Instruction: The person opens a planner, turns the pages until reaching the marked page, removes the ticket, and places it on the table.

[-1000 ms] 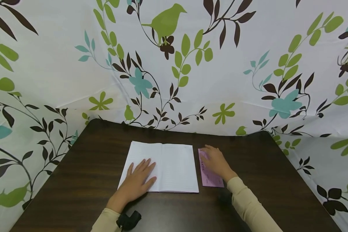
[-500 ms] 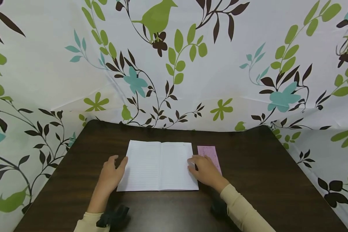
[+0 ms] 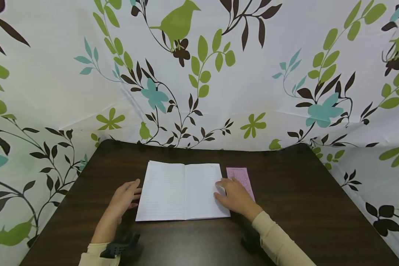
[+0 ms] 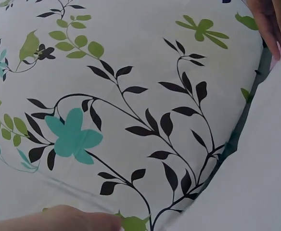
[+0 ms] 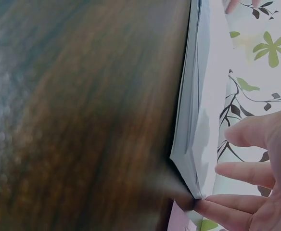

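Note:
An open notebook point(image 3: 166, 192) with lined white pages lies on the dark wooden table. My left hand point(image 3: 121, 197) is at its left edge, fingers pointing toward the pages and holding nothing. On the opposite side, my right hand point(image 3: 236, 196) has its thumb above the right page. In the right wrist view, fingertips of the right hand point(image 5: 249, 180) touch the notebook's point(image 5: 210, 86) corner, while thumb and index finger stay apart. A pink printed paper point(image 3: 241, 175) lies to the right of the notebook, partly covered by the right hand.
A dark wooden table point(image 3: 286, 192) carries everything. Behind it hangs a white cloth point(image 3: 252, 74) printed with birds, leaves and flowers. Black wrist devices sit under both forearms, one on the left point(image 3: 114, 248) and one on the right point(image 3: 250, 238).
Earlier the left hand lay flat on the left page and the right hand on the pink paper. Both moved to the notebook's side edges. The notebook has turned slightly since half a second ago.

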`<state>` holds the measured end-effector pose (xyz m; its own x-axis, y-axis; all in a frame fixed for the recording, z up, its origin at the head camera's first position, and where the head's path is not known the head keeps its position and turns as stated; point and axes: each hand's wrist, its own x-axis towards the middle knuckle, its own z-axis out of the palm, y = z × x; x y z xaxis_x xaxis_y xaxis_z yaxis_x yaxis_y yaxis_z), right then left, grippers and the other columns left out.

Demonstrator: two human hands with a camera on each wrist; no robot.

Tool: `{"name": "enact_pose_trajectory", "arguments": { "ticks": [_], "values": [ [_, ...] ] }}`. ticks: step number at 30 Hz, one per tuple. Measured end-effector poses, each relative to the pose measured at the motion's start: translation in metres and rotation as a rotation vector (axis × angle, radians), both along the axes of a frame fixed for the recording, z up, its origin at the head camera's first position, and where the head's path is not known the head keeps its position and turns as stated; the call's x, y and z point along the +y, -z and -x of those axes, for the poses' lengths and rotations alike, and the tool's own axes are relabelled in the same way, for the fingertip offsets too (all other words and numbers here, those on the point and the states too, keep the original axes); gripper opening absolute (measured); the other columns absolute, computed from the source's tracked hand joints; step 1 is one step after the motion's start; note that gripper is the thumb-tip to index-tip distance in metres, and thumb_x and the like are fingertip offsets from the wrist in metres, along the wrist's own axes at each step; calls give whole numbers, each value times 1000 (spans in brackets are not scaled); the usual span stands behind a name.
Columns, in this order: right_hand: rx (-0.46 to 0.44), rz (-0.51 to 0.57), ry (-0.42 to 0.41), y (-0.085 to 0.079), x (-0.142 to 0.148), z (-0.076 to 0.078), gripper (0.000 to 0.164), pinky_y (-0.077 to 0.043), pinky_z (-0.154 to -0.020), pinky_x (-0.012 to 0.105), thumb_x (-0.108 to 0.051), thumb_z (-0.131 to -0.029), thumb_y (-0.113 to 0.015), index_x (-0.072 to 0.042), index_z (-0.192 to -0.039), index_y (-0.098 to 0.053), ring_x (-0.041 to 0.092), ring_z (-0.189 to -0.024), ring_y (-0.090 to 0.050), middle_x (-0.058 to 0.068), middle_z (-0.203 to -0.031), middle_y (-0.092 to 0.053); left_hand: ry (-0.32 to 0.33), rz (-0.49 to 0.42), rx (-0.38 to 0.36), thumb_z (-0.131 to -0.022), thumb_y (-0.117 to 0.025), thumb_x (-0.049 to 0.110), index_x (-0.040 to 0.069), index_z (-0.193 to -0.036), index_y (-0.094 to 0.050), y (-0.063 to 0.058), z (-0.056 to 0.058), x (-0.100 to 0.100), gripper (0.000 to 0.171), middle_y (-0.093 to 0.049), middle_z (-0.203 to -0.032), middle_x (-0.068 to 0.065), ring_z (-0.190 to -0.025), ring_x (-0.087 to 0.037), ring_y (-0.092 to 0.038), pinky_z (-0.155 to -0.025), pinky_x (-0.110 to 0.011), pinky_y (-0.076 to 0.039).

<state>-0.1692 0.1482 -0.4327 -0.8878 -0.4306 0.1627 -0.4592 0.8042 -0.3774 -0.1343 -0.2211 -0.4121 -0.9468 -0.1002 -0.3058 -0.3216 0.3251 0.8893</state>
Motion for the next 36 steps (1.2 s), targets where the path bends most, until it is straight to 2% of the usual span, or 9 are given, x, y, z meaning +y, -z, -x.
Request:
{"name": "enact_pose_trajectory", "arguments": {
  "ticks": [7, 14, 16, 18, 21, 27, 32, 34, 36],
  "values": [
    [-28, 21, 23, -2, 0, -1, 37, -33, -118, 59, -22, -94, -73, 3, -121, -72, 39, -128, -61, 22, -128, -70, 31, -15, 95, -109, -18, 62, -7, -157, -32, -6, -1, 3, 85, -45, -152, -33, -136, -45, -52, -104, -50, -51],
    [-33, 33, 39, -1, 2, -1, 38, -32, -119, 57, -22, -95, -74, 3, -123, -72, 38, -130, -60, 21, -130, -69, 69, -64, 215, -111, -12, 57, -5, -158, -33, -13, -3, 11, 81, -46, -155, -27, -139, -42, -50, -102, -26, -50],
    [-38, 32, 41, 0, 2, -1, 38, -31, -120, 57, -23, -95, -73, 2, -124, -72, 38, -131, -59, 21, -131, -68, 77, -80, 255, -111, -11, 56, -4, -158, -33, -15, -4, 17, 79, -44, -156, -27, -142, -42, -47, -108, -31, -45],
    [-46, 32, 45, 0, 2, -1, 39, -31, -120, 56, -23, -95, -73, 2, -125, -71, 39, -132, -58, 21, -132, -68, 92, -109, 297, -111, -10, 54, -4, -159, -32, -15, -5, 24, 78, -40, -159, -27, -145, -43, -41, -116, -44, -37],
    [-52, 33, 49, -1, 3, -3, 40, -30, -121, 56, -24, -96, -73, 2, -126, -71, 39, -134, -57, 21, -134, -67, 116, -144, 371, -113, -9, 48, -6, -159, -29, -16, -6, 37, 74, -34, -161, -30, -149, -45, -31, -119, -60, -23],
    [-16, 44, 36, -3, 2, -6, 40, -31, -120, 57, -21, -97, -71, 5, -128, -69, 39, -134, -56, 20, -132, -68, 153, -131, 492, -115, -16, 39, -2, -163, -18, -14, -11, 61, 63, -26, -164, -31, -150, -45, -28, -117, -62, -22],
    [-5, 82, 36, -3, 3, -6, 39, -32, -119, 57, -19, -99, -68, 6, -129, -67, 39, -135, -55, 22, -134, -67, 240, -95, 588, -115, -19, 32, 4, -165, -13, -8, -14, 77, 58, -24, -166, -26, -150, -45, -27, -117, -68, -22],
    [-23, 108, 45, -2, 3, -7, 39, -32, -119, 56, -18, -101, -65, 7, -132, -65, 39, -136, -55, 23, -137, -64, 287, -64, 634, -115, -21, 27, 6, -166, -14, -3, -14, 83, 55, -25, -167, -23, -151, -42, -27, -120, -60, -23],
    [-57, 149, 62, -1, 5, -7, 41, -32, -119, 56, -18, -105, -60, 7, -137, -62, 39, -139, -52, 24, -141, -61, 339, -32, 681, -115, -22, 20, 7, -166, -15, 2, -14, 88, 53, -27, -167, -20, -151, -40, -28, -122, -43, -25]
  ]
}}
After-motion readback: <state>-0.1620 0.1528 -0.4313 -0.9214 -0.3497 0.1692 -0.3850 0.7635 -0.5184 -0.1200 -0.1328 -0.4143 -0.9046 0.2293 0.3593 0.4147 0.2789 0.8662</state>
